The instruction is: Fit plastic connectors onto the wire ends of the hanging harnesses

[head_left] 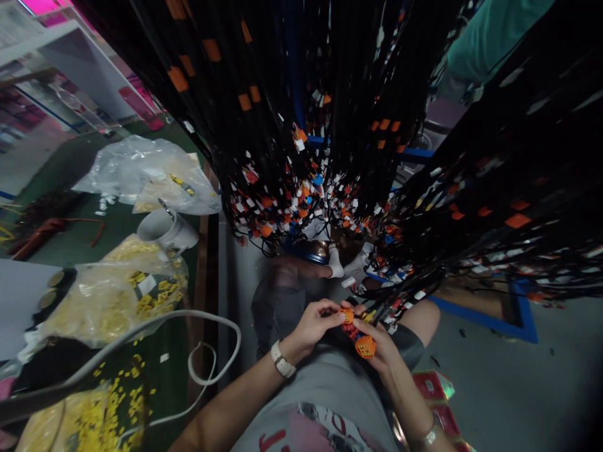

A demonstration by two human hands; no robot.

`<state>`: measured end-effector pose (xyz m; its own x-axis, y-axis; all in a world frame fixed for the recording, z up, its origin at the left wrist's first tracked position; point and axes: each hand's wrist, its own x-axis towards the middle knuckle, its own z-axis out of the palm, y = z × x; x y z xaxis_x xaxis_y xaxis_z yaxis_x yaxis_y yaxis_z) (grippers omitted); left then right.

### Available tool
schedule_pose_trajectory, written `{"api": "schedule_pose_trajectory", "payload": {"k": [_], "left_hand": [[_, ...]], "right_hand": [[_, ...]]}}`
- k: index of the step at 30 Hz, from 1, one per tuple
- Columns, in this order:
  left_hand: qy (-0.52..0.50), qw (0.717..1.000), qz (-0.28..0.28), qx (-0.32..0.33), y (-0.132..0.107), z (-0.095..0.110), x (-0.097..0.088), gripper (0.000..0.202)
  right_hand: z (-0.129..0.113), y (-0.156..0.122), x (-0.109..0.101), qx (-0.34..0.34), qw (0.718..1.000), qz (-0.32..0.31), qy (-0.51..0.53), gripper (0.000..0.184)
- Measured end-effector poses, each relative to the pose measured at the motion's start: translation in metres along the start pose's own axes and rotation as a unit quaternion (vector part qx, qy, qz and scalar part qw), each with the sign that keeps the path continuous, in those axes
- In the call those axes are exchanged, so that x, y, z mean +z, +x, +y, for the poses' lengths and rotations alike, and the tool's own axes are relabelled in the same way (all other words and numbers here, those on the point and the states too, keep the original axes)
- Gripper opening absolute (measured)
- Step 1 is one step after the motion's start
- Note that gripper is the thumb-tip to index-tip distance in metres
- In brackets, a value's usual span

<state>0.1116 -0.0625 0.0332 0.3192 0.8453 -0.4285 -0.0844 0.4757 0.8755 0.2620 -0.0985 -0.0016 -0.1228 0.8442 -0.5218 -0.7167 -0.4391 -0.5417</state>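
Both my hands meet over my lap at the lower middle of the head view. My left hand [315, 323], with a white watch on the wrist, pinches a small orange connector [347, 315] at its fingertips. My right hand [380, 348] is closed round an orange connector [365, 346] with red wires [350, 330] running between the two pieces. Black wire bundles [414, 276] with orange and white tags hang right behind the hands.
Dense black wire harnesses [301, 125] hang overhead and to the right. On the green table at left lie plastic bags of yellow parts [108, 298], loose yellow parts [122, 392], a white mug [164, 229] and a white cable [207, 351]. A blue frame [518, 320] stands on the grey floor.
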Motion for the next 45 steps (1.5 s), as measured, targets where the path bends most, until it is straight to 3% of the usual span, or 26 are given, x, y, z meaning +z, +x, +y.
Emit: {"api": "schedule_pose_trajectory", "payload": {"k": [11,21,27,33,45], "left_hand": [[0.098,0.990,0.039,0.093,0.001,-0.016,0.006,0.034],[-0.061,0.998,-0.005,0.005,-0.001,-0.007,0.011,0.043],[-0.046,0.999,-0.019,0.005,-0.001,-0.006,0.007,0.040],[-0.109,0.993,-0.052,-0.011,-0.003,0.000,0.003,0.034],[-0.106,0.994,-0.021,-0.036,0.001,-0.003,0.006,0.033]], "right_hand": [[0.002,0.001,-0.003,0.002,1.000,-0.019,-0.007,0.019],[0.002,0.001,0.002,0.013,0.999,-0.008,0.028,0.024],[0.003,0.001,0.001,0.030,0.997,-0.012,0.074,0.028],[0.003,0.002,0.000,0.045,0.992,-0.012,0.121,0.028],[0.002,0.001,0.008,0.035,0.997,0.001,0.064,0.034]]}}
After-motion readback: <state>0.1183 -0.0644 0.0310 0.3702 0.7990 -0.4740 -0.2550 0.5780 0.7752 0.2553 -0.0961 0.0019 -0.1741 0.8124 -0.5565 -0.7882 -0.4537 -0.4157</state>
